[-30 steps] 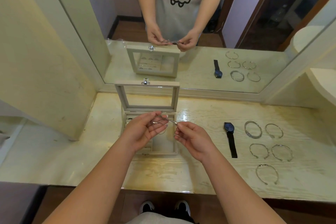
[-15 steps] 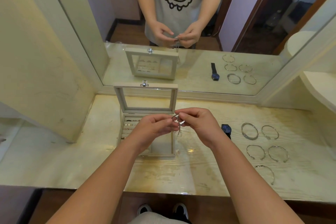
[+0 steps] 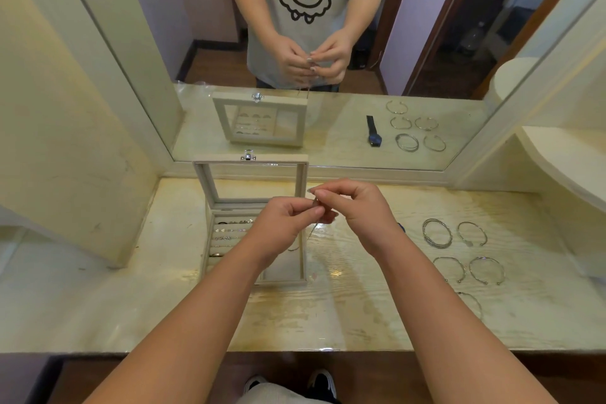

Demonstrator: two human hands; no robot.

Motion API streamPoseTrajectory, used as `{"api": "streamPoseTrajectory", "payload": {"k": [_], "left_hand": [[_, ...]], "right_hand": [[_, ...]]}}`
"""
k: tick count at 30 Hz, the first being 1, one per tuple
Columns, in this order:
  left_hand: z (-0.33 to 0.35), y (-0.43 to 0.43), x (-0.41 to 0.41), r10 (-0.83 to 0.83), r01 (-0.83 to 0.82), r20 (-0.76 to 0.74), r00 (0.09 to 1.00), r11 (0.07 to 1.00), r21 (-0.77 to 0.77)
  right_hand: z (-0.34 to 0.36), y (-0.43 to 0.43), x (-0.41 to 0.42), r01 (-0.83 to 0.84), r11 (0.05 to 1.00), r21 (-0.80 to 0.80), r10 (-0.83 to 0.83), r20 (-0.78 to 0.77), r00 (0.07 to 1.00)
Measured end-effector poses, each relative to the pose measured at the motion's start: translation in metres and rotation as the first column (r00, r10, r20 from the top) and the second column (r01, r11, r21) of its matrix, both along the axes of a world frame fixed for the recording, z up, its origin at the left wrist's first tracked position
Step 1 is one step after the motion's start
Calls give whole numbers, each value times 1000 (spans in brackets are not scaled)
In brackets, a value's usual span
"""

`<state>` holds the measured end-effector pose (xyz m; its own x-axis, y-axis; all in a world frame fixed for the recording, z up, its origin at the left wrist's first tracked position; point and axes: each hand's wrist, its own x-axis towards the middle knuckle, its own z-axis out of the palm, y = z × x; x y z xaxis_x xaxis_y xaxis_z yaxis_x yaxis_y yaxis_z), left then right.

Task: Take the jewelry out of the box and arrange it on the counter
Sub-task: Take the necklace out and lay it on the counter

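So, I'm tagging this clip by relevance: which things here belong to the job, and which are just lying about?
Job: jewelry box, rings in its slots, thin silver piece pinched by left hand and right hand, bangles laid out on the counter.
Just there: mirror, rounded shelf at right.

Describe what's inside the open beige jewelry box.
Rows of small silver rings sit in the beige box's left slots. The left hand covers most of the right compartment, hiding its contents.
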<state>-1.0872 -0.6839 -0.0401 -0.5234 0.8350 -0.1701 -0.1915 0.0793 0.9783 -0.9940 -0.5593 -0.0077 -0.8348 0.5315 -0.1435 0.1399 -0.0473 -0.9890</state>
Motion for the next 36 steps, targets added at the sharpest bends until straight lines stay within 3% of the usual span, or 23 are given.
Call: {"api": "streamPoseTrajectory", "payload": {"k": [5,17,25,36], "left_hand": [[6,1,6,-17,-9,191,982,991,133],[18,6,14,-18,8,241,970,999,43],[15,6,25,-79,84,246,966,996,-9],[8,37,56,-19,33,287,958,998,-46]], "right_hand": [[8,1,2,14,1000,-18,-14,-3,1000],[6,-10,12,80,947,-311,-75,29,997],[-3,-15,26,149,956,-252,-149,21,989],[7,40,37,113,913,-392,-118,13,993]]}}
